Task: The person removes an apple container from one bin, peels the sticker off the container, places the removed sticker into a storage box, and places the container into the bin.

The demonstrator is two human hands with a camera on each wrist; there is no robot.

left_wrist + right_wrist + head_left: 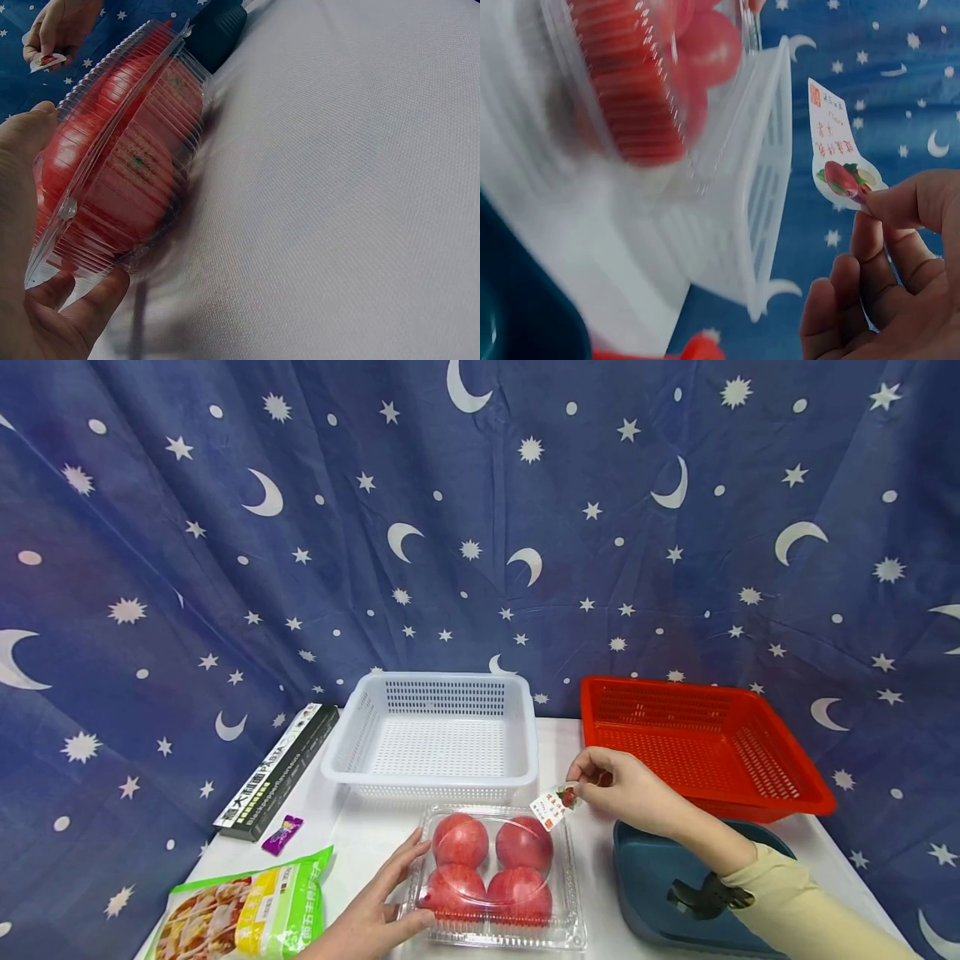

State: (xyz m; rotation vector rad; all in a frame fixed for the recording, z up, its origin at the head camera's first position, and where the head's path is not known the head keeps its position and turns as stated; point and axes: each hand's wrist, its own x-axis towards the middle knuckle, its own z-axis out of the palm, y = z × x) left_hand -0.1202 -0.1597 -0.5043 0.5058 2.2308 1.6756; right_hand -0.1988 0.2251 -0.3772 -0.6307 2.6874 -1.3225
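Note:
A clear plastic box (573, 893) holds several red apples (461, 840) under its ridged lid. My left hand (375, 906) grips the box's left side, with fingers and thumb spread along its edge; the left wrist view shows fingertips (112, 289) close against its lower part. Above the box's far right corner, my right hand (626, 785) pinches a small white label (548, 810) between thumb and forefinger. Printed red characters and a picture of fruit show on the label (832, 135) in the right wrist view. The other right fingers are loosely bent.
Behind the box stand a white basket (530, 735) and, to the right, a red basket (813, 789). A dark blue basin (630, 893) with a black object (705, 897) sits under my right forearm. Leftward lie a pasta box (277, 772), a purple packet (282, 834) and a green food bag (303, 893).

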